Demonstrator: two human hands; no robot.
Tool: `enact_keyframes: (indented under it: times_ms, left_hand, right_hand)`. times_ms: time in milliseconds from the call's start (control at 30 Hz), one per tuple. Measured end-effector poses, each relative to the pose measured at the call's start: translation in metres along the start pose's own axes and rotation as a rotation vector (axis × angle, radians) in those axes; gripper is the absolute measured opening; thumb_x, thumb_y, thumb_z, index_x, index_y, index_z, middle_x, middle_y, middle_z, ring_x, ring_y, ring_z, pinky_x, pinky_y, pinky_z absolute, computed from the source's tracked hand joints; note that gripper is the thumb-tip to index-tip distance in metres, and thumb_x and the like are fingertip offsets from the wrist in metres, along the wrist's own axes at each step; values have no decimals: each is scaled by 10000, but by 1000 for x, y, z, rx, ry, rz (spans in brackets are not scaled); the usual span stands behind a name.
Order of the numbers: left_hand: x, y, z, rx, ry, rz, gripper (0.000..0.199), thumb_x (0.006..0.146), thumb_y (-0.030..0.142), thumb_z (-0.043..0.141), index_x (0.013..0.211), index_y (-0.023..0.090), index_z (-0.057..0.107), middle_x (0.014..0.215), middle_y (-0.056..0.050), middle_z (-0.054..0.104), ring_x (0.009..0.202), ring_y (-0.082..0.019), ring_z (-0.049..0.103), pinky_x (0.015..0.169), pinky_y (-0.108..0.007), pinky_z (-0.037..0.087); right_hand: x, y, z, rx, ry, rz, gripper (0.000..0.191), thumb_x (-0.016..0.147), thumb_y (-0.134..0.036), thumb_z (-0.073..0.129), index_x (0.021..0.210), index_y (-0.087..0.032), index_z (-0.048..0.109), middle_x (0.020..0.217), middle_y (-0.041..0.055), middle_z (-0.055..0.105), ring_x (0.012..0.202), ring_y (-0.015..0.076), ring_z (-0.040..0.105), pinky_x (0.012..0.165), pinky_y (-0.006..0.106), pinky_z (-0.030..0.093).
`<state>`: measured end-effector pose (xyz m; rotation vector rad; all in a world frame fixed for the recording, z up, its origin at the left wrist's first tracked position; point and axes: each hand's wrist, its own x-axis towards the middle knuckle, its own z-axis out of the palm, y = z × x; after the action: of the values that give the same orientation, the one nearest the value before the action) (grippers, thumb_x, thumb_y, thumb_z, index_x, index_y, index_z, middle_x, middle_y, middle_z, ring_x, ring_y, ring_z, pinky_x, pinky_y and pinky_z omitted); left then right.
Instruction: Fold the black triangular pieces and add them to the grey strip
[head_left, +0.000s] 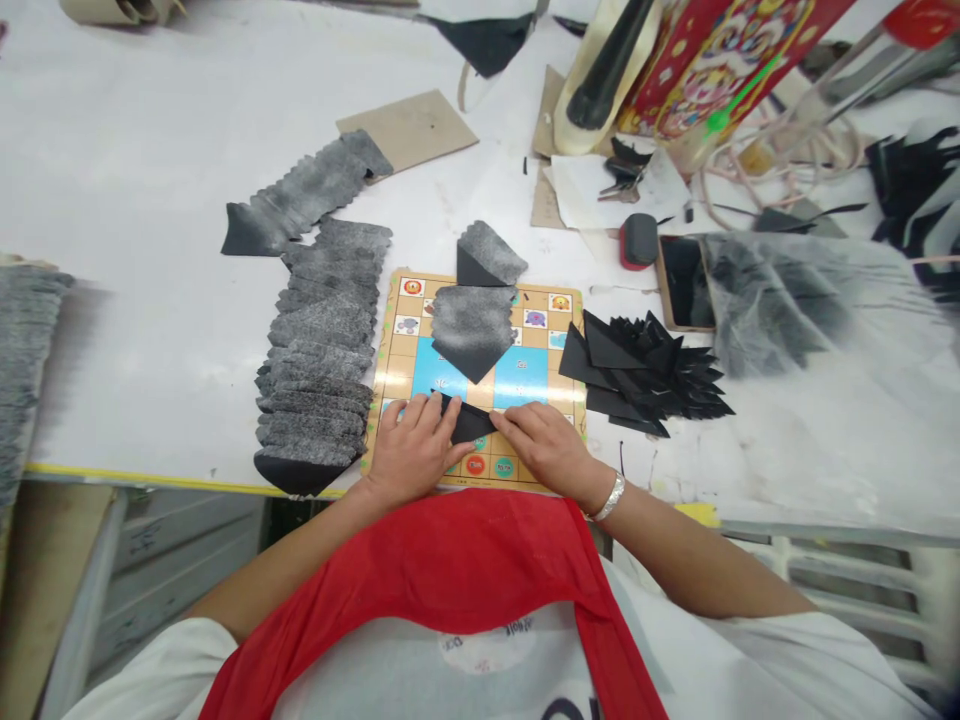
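A dark, leather-like black piece (471, 424) with a folded edge lies on a printed game board (388, 372) close to the table's front edge. My left hand (411, 445) presses on the left part of the piece, thumb along its lower side. At its right corner, the fingertips of my right hand (546, 445) are closed on the edge. Just beyond my hands on the board rests a grey-backed piece with a black point (475, 330), and a smaller grey and black piece (486, 255) lies past it.
Left of the board runs a long overlapping stack of grey-backed pieces (322, 330), with another row (307, 195) behind. A pile of black triangular pieces (637, 370) lies to the right. Further back are a red-and-black case (638, 241), keys (622, 180) and a red box (720, 70).
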<state>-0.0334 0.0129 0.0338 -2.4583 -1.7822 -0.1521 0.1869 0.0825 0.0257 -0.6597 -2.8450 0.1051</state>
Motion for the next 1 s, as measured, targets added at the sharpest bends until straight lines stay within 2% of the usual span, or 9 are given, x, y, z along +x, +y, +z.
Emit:
enact_keyframes:
  times_ms: [133, 200, 300, 367, 533, 667, 833, 900, 1000]
  left_hand:
    - [0, 1, 2, 1, 28, 18, 586, 894, 550, 380, 1285, 131, 503, 1341, -162, 499, 1199, -326, 463, 979, -490, 290]
    - [1, 3, 6, -7, 20, 64, 629, 893, 554, 375, 1281, 74, 499, 1375, -179, 457, 1248, -332, 422, 1041, -493, 244]
    - [3, 5, 11, -16, -26, 113, 763, 871, 598, 376, 1269, -46, 471, 1336, -257, 464, 1246, -342, 433, 1069, -447, 255]
    - [3, 7, 13, -22, -48, 109, 831, 845, 641, 377, 1290, -57, 443, 1326, -288, 458, 1251, -357, 428, 1067, -441, 271]
    - [3, 11, 10, -63, -94, 94, 768, 828, 655, 394, 1375, 115, 399, 1394, -224, 411, 1273, -404, 385, 1034, -522, 291]
    - [4, 16, 6, -105, -161, 55, 723, 827, 646, 404, 1394, 198, 381, 1449, -134, 364, 1293, -447, 323, 999, -602, 286]
    - [7, 22, 2, -135, -226, 7, 715, 808, 645, 445, 1418, 296, 316, 1482, -93, 311, 1313, -473, 259, 972, -669, 247]
    - [7, 24, 1, -142, -240, -3, 708, 811, 643, 442, 1420, 308, 307, 1488, -88, 299, 1324, -473, 233, 973, -679, 231]
    - [7, 24, 1, -151, -252, -9, 694, 819, 639, 428, 1421, 320, 297, 1495, -80, 285, 1333, -474, 209, 972, -690, 218]
  right_hand:
    - [-5, 0, -1, -33, -27, -3, 308, 929, -155, 400, 1185, -88, 558, 1005, 128, 608, 878, 210, 477, 740, 341, 403]
    - [-6, 0, -1, -44, -35, -2, 307, 931, -162, 398, 1182, -91, 561, 1001, 126, 609, 867, 207, 473, 732, 340, 396]
    - [-7, 0, -2, -64, -25, -4, 298, 930, -167, 405, 1162, -84, 573, 988, 120, 612, 852, 207, 465, 719, 336, 384]
    - [-8, 0, -3, -78, -14, -3, 294, 927, -167, 412, 1155, -79, 576, 979, 116, 613, 846, 207, 459, 713, 335, 377]
    - [-9, 0, -4, -83, -24, 2, 291, 929, -179, 412, 1148, -82, 577, 971, 116, 612, 842, 208, 451, 706, 336, 370]
    - [-10, 0, -6, -69, -51, 14, 284, 934, -187, 409, 1147, -106, 578, 982, 115, 609, 848, 204, 455, 711, 335, 367]
    - [-11, 1, -7, -25, -61, 21, 274, 926, -181, 421, 1143, -130, 580, 961, 107, 611, 844, 200, 467, 716, 335, 372]
    - [-13, 3, -8, 5, -30, 50, 261, 920, -175, 427, 1120, -138, 591, 959, 102, 614, 848, 199, 474, 728, 333, 383]
    - [-16, 4, -6, 51, 80, 192, 258, 905, -149, 433, 1104, -124, 594, 983, 107, 613, 885, 198, 485, 774, 325, 400]
